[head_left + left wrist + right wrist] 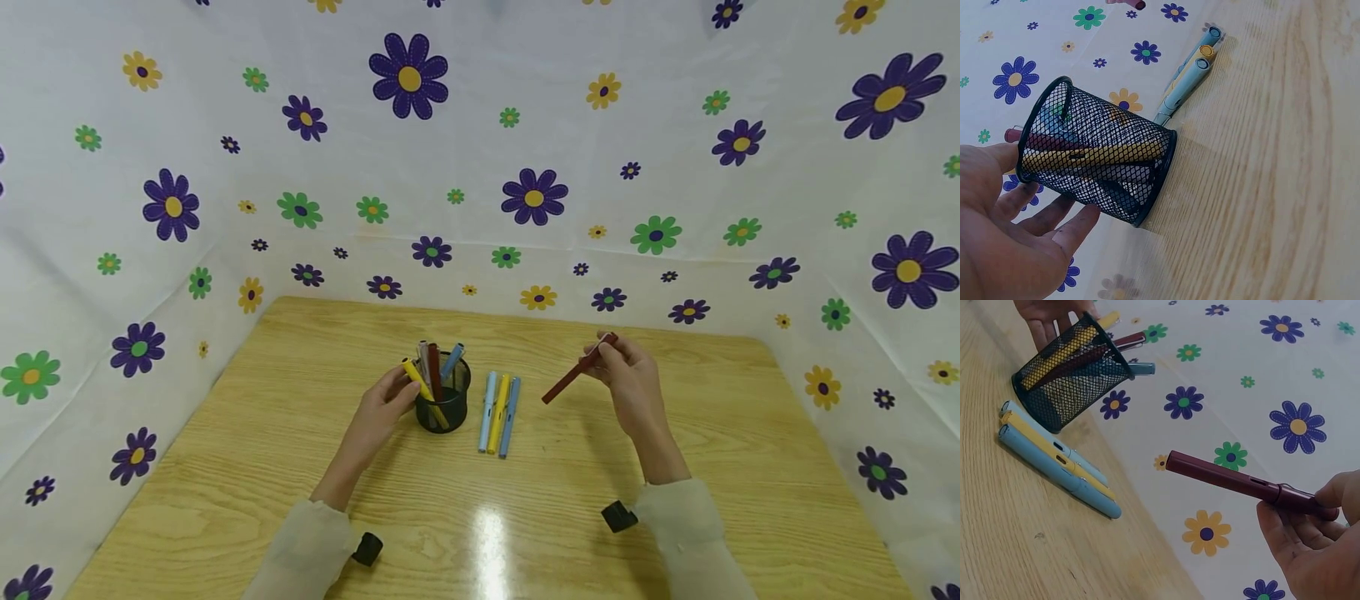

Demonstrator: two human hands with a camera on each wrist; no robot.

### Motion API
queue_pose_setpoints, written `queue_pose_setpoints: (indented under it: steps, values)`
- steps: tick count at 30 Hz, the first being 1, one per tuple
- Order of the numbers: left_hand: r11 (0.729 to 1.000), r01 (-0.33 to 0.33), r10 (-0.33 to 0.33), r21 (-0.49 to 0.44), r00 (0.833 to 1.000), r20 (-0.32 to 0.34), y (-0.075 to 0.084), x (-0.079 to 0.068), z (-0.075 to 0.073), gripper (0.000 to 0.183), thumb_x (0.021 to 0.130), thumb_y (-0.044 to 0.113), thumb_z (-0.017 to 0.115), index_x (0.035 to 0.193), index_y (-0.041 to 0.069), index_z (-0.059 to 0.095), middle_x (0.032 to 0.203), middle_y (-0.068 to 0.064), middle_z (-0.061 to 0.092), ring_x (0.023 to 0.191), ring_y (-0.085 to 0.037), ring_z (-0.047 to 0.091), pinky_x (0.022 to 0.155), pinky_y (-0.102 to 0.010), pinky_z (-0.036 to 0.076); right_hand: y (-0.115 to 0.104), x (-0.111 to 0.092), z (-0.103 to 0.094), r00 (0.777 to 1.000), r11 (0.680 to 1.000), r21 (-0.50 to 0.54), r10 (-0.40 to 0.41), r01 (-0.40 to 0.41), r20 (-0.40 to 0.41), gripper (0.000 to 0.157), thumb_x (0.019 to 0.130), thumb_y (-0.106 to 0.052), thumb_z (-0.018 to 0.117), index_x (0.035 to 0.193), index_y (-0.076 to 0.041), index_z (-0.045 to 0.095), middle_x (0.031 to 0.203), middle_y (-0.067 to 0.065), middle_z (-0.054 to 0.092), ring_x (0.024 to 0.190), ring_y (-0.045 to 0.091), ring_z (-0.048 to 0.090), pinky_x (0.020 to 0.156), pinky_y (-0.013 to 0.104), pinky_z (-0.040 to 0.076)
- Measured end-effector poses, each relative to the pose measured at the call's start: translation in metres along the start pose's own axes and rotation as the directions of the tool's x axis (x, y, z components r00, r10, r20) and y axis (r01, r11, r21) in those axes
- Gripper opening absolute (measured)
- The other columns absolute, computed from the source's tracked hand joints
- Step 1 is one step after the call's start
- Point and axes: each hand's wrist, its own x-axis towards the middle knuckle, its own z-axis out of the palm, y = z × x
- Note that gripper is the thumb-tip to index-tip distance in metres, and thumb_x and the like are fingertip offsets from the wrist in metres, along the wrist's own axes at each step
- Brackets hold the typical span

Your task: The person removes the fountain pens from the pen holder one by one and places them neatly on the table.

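My right hand (630, 379) pinches a dark red pen (573, 372) near its clip end, thumb on one side and fingers beneath, above the table. The pen slants down and left toward its free end. At the left, a black mesh pen holder (441, 414) stands upright, with several pens in it: yellow, dark red, grey and blue. My left hand (382, 412) is at the holder's left side. In the left wrist view its thumb lies at the rim, and its loosely spread fingers (1079, 228) rest along the mesh wall.
Right of the holder, a light blue pen (488, 412), a yellow pen (498, 414) and a blue pen (510, 418) lie side by side on the wooden table (420, 533). A white cloth with printed flowers (465, 142) surrounds the table's back and sides.
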Motion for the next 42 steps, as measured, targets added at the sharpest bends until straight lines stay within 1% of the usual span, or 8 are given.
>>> queue_pose_setpoints:
  steps: [4, 6, 11, 19, 26, 29, 36, 42]
  values:
    - [1.0, 0.002, -0.002, 0.002, 1.0, 0.001, -0.001, 0.0, 0.0, 0.059, 0.11, 0.021, 0.055, 0.16, 0.0, 0.032, 0.156, -0.026, 0.043, 0.142, -0.039, 0.044, 0.114, -0.05, 0.044, 0.004, -0.001, -0.003, 1.0, 1.0, -0.024, 0.007, -0.007, 0.02, 0.038, 0.111, -0.014, 0.048, 0.142, 0.009, 0.05, 0.115, 0.017, 0.063, 0.101, 0.021, 0.069, 0.095, 0.03, 0.059]
    - [1.0, 0.005, -0.005, 0.001, 1.0, -0.002, -0.001, 0.001, 0.0, 0.059, 0.11, 0.021, 0.055, 0.16, 0.0, 0.032, 0.155, -0.026, 0.043, 0.142, -0.039, 0.045, 0.114, -0.05, 0.044, 0.007, -0.002, -0.005, 1.0, 1.0, -0.029, 0.009, -0.008, 0.027, 0.04, 0.111, -0.014, 0.048, 0.143, 0.009, 0.048, 0.114, 0.016, 0.063, 0.102, 0.023, 0.068, 0.094, 0.031, 0.059]
    - [1.0, 0.001, -0.001, -0.001, 1.0, -0.004, -0.001, 0.001, 0.0, 0.059, 0.11, 0.021, 0.055, 0.16, 0.0, 0.033, 0.155, -0.027, 0.043, 0.142, -0.039, 0.045, 0.114, -0.05, 0.044, 0.014, -0.001, -0.008, 1.0, 0.998, -0.055, 0.014, -0.013, 0.019, 0.041, 0.111, -0.013, 0.047, 0.146, 0.008, 0.045, 0.111, 0.013, 0.065, 0.1, 0.021, 0.069, 0.093, 0.031, 0.059]
    - [1.0, 0.002, -0.002, 0.011, 1.0, 0.0, 0.0, 0.001, 0.0, 0.058, 0.11, 0.021, 0.055, 0.161, 0.002, 0.033, 0.156, -0.026, 0.043, 0.142, -0.039, 0.045, 0.114, -0.05, 0.044, 0.022, -0.001, -0.007, 0.999, 0.997, -0.07, 0.032, -0.029, 0.043, 0.029, 0.111, -0.01, 0.047, 0.134, 0.008, 0.049, 0.106, 0.011, 0.068, 0.099, 0.021, 0.07, 0.091, 0.031, 0.06]
    - [1.0, 0.004, -0.004, 0.009, 1.0, -0.001, 0.003, 0.0, 0.001, 0.058, 0.11, 0.021, 0.054, 0.161, 0.001, 0.033, 0.156, -0.027, 0.042, 0.142, -0.04, 0.044, 0.114, -0.051, 0.043, 0.029, -0.002, -0.006, 0.992, 0.992, -0.103, 0.081, -0.072, 0.093, 0.037, 0.111, -0.009, 0.048, 0.14, 0.014, 0.044, 0.115, 0.021, 0.064, 0.093, 0.017, 0.07, 0.088, 0.033, 0.062]
    - [1.0, 0.008, -0.008, 0.003, 1.0, -0.005, 0.003, 0.0, 0.001, 0.058, 0.11, 0.02, 0.054, 0.16, 0.001, 0.033, 0.156, -0.027, 0.042, 0.142, -0.04, 0.044, 0.114, -0.051, 0.043, 0.03, -0.003, -0.005, 0.99, 0.989, -0.121, 0.092, -0.08, 0.102, 0.038, 0.111, -0.01, 0.049, 0.139, 0.015, 0.044, 0.118, 0.023, 0.064, 0.093, 0.016, 0.069, 0.089, 0.032, 0.061]
    - [1.0, 0.011, -0.011, 0.003, 1.0, -0.009, 0.002, 0.001, 0.001, 0.057, 0.11, 0.02, 0.054, 0.16, 0.001, 0.033, 0.156, -0.027, 0.042, 0.142, -0.04, 0.044, 0.114, -0.051, 0.043, 0.035, -0.004, -0.003, 0.986, 0.983, -0.142, 0.131, -0.115, 0.102, 0.039, 0.111, -0.012, 0.05, 0.14, 0.013, 0.045, 0.122, 0.024, 0.062, 0.092, 0.017, 0.067, 0.089, 0.034, 0.061]
    - [1.0, 0.01, -0.01, 0.01, 1.0, -0.008, 0.002, 0.001, 0.001, 0.058, 0.11, 0.021, 0.054, 0.16, 0.001, 0.033, 0.156, -0.027, 0.042, 0.142, -0.04, 0.045, 0.114, -0.051, 0.043, 0.038, -0.004, -0.003, 0.982, 0.972, -0.191, 0.157, -0.135, 0.102, 0.042, 0.111, -0.016, 0.051, 0.143, 0.011, 0.046, 0.118, 0.026, 0.059, 0.091, 0.018, 0.066, 0.091, 0.037, 0.061]
